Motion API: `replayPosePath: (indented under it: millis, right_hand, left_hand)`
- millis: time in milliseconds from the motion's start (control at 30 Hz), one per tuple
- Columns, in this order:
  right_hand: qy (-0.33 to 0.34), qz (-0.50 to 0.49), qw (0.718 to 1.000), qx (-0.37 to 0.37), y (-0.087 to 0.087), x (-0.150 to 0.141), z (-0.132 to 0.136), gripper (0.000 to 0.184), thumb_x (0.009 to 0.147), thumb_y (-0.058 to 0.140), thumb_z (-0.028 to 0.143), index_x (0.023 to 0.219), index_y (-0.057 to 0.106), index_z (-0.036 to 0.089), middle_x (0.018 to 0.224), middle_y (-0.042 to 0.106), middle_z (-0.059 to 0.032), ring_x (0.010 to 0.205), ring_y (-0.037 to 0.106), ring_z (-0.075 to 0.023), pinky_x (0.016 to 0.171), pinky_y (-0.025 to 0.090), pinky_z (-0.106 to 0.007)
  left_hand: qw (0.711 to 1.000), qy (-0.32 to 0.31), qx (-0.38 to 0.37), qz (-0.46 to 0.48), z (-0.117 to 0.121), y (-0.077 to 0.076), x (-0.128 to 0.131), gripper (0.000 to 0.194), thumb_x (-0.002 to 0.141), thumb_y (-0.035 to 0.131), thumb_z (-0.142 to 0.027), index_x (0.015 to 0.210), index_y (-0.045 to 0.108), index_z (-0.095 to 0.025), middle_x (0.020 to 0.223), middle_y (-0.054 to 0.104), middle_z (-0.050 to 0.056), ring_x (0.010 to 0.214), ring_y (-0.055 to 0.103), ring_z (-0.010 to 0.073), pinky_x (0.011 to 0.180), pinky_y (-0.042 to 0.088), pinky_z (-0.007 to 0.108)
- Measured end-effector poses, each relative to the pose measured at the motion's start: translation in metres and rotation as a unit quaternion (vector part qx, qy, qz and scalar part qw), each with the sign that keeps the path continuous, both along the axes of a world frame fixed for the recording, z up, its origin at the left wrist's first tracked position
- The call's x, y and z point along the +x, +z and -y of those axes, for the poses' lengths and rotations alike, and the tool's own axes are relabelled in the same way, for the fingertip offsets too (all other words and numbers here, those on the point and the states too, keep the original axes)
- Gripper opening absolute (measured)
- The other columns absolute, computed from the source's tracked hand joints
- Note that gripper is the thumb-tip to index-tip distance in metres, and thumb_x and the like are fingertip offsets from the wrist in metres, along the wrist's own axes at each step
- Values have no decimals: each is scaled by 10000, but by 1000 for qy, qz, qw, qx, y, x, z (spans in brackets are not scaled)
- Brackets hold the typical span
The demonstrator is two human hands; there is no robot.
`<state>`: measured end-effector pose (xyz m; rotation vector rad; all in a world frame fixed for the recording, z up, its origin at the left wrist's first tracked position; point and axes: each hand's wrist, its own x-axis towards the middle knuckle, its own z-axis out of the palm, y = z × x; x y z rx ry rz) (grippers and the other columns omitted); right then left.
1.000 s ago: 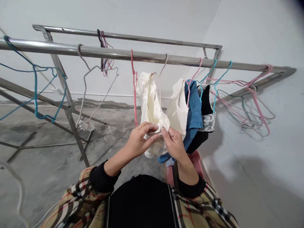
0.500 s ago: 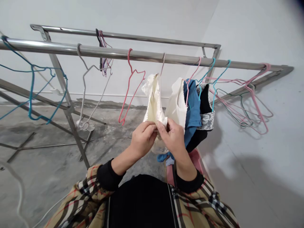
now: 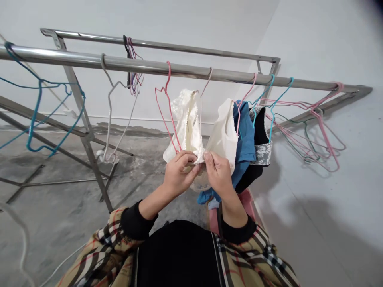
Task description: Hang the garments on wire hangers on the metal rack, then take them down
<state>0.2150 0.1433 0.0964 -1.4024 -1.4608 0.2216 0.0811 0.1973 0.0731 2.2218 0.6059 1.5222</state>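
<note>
My left hand point(image 3: 178, 173) and my right hand point(image 3: 218, 172) both pinch the lower edge of a cream lace garment point(image 3: 188, 127) that hangs from a thin hanger on the steel rail point(image 3: 143, 67). The fingers of both hands are closed on the fabric. An empty pink hanger point(image 3: 167, 107) hangs just left of the garment. Right of it hang a second cream piece point(image 3: 225, 133), a blue garment point(image 3: 245, 139) and a black piece with a grey patterned band point(image 3: 261, 149).
Empty hangers hang along the rail: blue point(image 3: 44, 107) at far left, grey point(image 3: 115, 115), and a pink and teal bunch point(image 3: 311, 127) at right. A second rail point(image 3: 167, 46) runs behind. A pink item point(image 3: 248, 203) sits below the clothes. White walls and the concrete floor point(image 3: 60, 191) surround the rack.
The pink hanger has swung on the rail. My hands have spread the cream garment's lower edge wider, and it has fanned out to the left.
</note>
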Motion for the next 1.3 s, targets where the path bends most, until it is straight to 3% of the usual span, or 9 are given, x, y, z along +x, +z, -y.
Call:
replayPosePath:
  millis: [100, 200, 333, 467, 633, 900, 1067, 1167, 1300]
  right_hand:
    - [33, -85, 996, 15, -6, 0, -1, 272, 927, 497, 364, 741, 591, 190, 646, 572, 13, 589, 510, -103, 557, 393, -221]
    - [57, -141, 988, 11, -11, -2, -3, 203, 882, 574, 375, 829, 646, 193, 702, 632, 5, 612, 552, -110, 574, 438, -226]
    - [78, -167, 983, -5, -12, -6, -3, 237, 892, 556, 409, 912, 664, 198, 751, 659, -3, 659, 579, -121, 616, 471, -242]
    - [72, -170, 983, -11, -8, -10, -3, 295, 900, 530, 462, 950, 665, 205, 726, 642, -8, 710, 582, -143, 637, 475, -258]
    - [68, -185, 980, -26, -4, -12, -4, 331, 888, 521, 518, 893, 649, 213, 698, 596, -4, 691, 551, -145, 628, 459, -265]
    - [74, -201, 976, -38, -4, -15, -4, 330, 883, 526, 518, 889, 633, 206, 701, 576, 3, 649, 507, -127, 600, 429, -249]
    - [79, -214, 972, -51, -7, -15, -4, 317, 885, 534, 506, 904, 633, 205, 688, 559, 13, 618, 487, -119, 589, 410, -247]
    - [83, -212, 972, -54, -10, -15, -4, 314, 884, 539, 504, 911, 633, 206, 667, 538, 21, 625, 493, -122, 603, 416, -251]
    - [94, -202, 973, -61, -13, -17, -6, 327, 887, 523, 520, 916, 631, 213, 626, 507, 24, 703, 543, -152, 667, 455, -267]
  left_hand:
    - [998, -13, -67, 15, 1, 6, -2, 165, 802, 672, -285, 882, 583, -172, 773, 610, 12, 663, 553, 114, 631, 454, 228]
    - [989, -15, -143, 39, 2, 13, -3, 207, 803, 668, -357, 843, 586, -171, 680, 543, -24, 572, 454, 92, 574, 403, 222]
    - [973, -10, -213, 88, 1, 13, 0, 201, 827, 649, -350, 769, 558, -180, 630, 475, -46, 540, 377, 76, 527, 342, 206]
    - [964, -6, -229, 134, 0, 6, 2, 209, 802, 687, -353, 786, 563, -186, 667, 514, -37, 565, 421, 77, 554, 377, 200]
    - [949, -64, -267, 153, 1, 12, -3, 261, 783, 715, -414, 819, 611, -178, 713, 574, -11, 606, 487, 87, 560, 414, 200]
    - [864, -129, -420, 244, 2, 20, -6, 304, 705, 792, -405, 726, 607, -164, 647, 618, -25, 553, 540, 71, 534, 456, 187]
    - [826, -131, -469, 285, 2, 21, -6, 374, 612, 852, -383, 696, 564, -160, 639, 632, -33, 533, 558, 68, 531, 473, 187]
    - [849, -108, -435, 280, 1, 17, -6, 371, 636, 840, -368, 688, 534, -166, 638, 618, -37, 543, 550, 67, 536, 459, 185]
    - [946, 9, -238, 220, -1, 7, -2, 285, 733, 775, -316, 666, 537, -174, 606, 553, -46, 550, 495, 66, 530, 408, 188]
